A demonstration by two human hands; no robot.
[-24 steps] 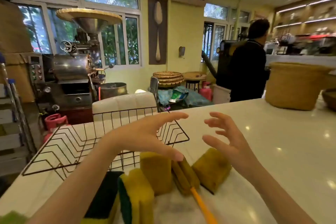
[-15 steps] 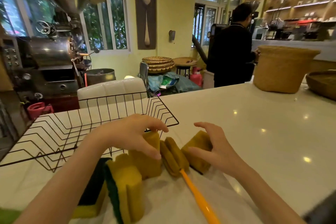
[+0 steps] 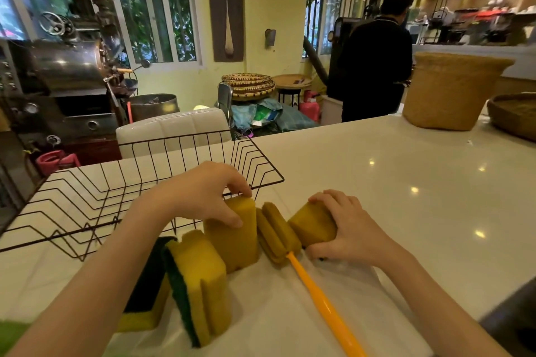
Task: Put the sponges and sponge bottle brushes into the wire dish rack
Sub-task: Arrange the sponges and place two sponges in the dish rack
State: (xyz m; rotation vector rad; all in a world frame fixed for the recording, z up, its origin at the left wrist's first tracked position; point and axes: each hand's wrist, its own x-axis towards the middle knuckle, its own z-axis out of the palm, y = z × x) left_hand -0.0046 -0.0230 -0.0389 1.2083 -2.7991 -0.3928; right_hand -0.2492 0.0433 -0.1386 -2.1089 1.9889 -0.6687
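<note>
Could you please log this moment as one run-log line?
left hand: gripping upright yellow sponge | right hand: gripping tilted yellow sponge | bottle brush: between them, untouched | wire dish rack: no sponges inside

- Counter (image 3: 377, 197): glossy white, dotted with light reflections.
- Rack (image 3: 95, 197): thin black wire in a zigzag pattern.
- Sponges (image 3: 232, 238): mustard yellow; nearest sponge (image 3: 200, 284) yellow with a dark green layer.
- Brush (image 3: 277, 233): olive-yellow ribbed head, orange handle.
- Basket (image 3: 452, 90): tan woven straw.
- Trays (image 3: 249, 84): tan with dark striped rims.
- Wall (image 3: 275, 9): pale yellow.
</note>
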